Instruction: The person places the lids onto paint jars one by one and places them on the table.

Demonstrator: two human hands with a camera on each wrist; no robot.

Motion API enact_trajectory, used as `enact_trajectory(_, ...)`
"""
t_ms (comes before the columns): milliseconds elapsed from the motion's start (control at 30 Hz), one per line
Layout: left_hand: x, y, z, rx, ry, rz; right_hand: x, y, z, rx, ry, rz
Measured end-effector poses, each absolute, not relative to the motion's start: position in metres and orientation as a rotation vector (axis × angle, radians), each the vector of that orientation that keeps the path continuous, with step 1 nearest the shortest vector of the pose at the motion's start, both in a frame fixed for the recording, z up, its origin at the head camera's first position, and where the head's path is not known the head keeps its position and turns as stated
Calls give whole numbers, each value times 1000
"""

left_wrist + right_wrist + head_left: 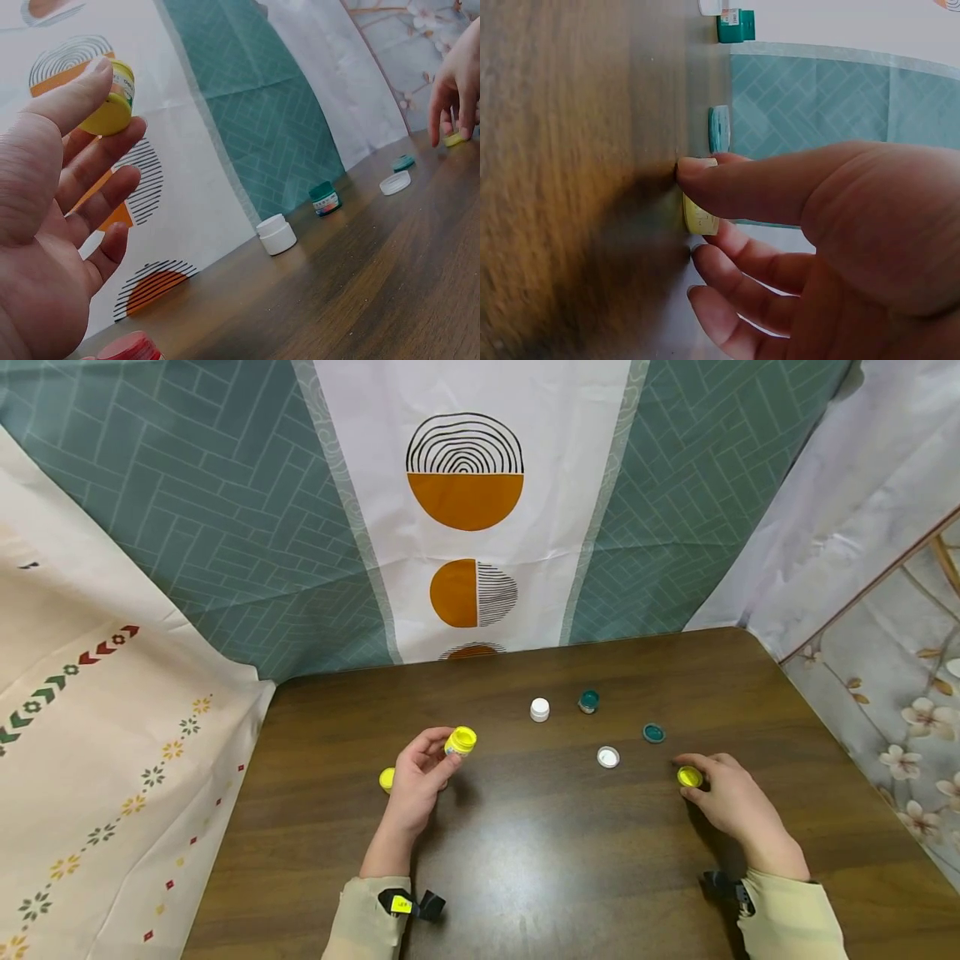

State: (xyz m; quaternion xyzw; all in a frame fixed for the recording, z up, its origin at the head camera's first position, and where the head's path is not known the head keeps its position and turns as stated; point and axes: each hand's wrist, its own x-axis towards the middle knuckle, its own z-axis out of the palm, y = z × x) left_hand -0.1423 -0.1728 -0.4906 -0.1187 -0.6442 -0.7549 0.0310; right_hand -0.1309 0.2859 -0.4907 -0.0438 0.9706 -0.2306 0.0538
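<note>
My left hand [417,781] holds a small yellow paint jar [461,742] between thumb and fingers, above the table. The jar has no lid on, and its yellow inside shows in the head view. Over at the right, my right hand [731,797] pinches a yellow lid [689,777] by its edge, close over the tabletop. Its inner side faces up. In the right wrist view the thumb covers part of this lid [701,214]. Another yellow item [386,779] is partly hidden behind my left hand.
An uncapped white jar [539,710] and a green jar [588,701] stand toward the back of the brown table [517,843]. A white lid [608,757] and a green lid [654,733] lie nearer the right hand. A red-topped jar [131,348] shows low in the left wrist view.
</note>
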Motion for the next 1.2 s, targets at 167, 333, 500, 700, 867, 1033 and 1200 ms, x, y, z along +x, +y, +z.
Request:
enact_trajectory(167, -141, -171, -489, -382, -1990, -2331, -130, 284, -489, -123, 2952, -723)
enact_trajectory(333, -141, -169, -489, -382, -2004, -2331, -133, 271, -477, -48, 2912, -836)
enact_trajectory(500, -140, -166, -489, -418, -2027, -2320, -133, 239, -462, -158, 2891, -1110)
enact_trajectory(700, -140, -163, -488, -432, -2037, -2295, -135, 191, -452, -346, 2835, -1465)
enact_trajectory(867, -140, -162, -488, -447, -2029, -2298, -137, 157, -452, -404, 2715, -1625)
enact_trajectory(1033, -140, -161, -489, -442, -2063, -2279, -136, 136, -451, -483, 2636, -1643)
enact_trajectory(1200, -139, -159, -490, -442, -2097, -2258, -134, 123, -446, -602, 2611, -1666)
